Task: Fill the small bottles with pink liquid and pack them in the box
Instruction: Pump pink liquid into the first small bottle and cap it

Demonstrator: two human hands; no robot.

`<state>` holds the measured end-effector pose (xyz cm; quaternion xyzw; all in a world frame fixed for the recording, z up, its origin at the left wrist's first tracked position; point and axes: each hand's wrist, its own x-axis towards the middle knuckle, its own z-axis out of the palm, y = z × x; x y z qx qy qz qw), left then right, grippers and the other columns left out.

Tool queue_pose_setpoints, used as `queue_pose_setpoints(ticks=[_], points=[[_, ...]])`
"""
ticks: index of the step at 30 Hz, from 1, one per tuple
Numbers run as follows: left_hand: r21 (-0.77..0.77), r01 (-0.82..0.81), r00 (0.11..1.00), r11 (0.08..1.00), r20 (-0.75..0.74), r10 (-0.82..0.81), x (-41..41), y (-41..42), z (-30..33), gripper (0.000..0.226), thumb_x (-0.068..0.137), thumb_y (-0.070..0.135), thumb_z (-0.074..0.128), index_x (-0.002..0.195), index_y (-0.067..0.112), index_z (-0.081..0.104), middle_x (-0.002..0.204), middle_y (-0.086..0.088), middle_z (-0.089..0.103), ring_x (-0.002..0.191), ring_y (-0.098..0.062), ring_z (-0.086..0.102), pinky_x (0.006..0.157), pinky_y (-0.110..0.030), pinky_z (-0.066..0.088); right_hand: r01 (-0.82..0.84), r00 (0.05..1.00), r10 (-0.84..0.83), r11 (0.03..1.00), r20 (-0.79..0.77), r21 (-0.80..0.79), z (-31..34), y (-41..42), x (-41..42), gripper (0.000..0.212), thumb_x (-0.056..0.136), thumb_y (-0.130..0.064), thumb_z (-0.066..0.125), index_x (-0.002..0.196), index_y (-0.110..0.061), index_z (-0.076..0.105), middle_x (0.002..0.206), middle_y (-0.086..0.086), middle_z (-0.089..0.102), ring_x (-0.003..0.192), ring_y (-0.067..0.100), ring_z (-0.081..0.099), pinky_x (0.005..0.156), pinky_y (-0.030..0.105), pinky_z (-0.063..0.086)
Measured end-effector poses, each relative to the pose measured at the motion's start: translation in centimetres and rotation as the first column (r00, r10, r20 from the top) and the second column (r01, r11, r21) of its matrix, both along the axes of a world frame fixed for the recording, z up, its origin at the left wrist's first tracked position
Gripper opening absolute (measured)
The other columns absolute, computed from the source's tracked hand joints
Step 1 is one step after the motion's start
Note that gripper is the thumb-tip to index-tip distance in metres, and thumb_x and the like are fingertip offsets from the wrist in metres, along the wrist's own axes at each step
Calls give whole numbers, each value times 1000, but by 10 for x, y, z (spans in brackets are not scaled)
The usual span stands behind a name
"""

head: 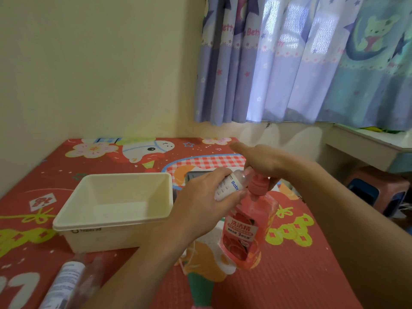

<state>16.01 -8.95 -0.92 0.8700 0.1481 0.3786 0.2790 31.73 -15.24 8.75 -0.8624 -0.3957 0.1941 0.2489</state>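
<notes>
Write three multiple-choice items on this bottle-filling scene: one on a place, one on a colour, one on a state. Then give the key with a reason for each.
1. Where does the cream box stand relative to the pump bottle?
A. To its left
B. To its right
C. On top of it

2. What colour is the pump bottle's pump head?
A. Blue
B. Pink
C. Green

3. What is the left hand doing?
A. Lying flat on the mat
B. Reaching into the box
C. Gripping a small bottle tilted toward the pump

Key:
1 A: the box sits on the mat left of the pump bottle.
2 B: the pump head is pink like the bottle below it.
3 C: its fingers curl round the small bottle, while the right hand rests on the pump.
</notes>
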Motion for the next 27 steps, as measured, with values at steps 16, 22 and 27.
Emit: queue_pose_setpoints(ticks=[16,22,27], points=[[51,-42,999,998,33,40,1,-2,3,32,87,66,55,102,37,57,80,15,57,76,-6,56,58,-30,48,-29,999,28,999,-43,-19,5,-3,2,71,83,-85,20,81,-23,55,48,-11,66,58,17,67,44,29,54],[48,-57,998,997,-3,57,2,-1,-6,34,87,65,56,109,39,55,84,18,56,85,-1,55,59,-23,46,-3,990,-12,995,143,102,-12,1,3,82,91,-77,17,80,-9,61,74,10,62,60,21,58,51,27,44],[20,-34,999,999,27,33,2,-4,-1,32,88,64,58,109,39,56,83,15,58,80,-4,56,58,-20,44,-47,998,46,999,-49,-12,4,-5,2,82,82,-87,18,75,-18,63,51,-4,69,64,22,65,45,31,55]])
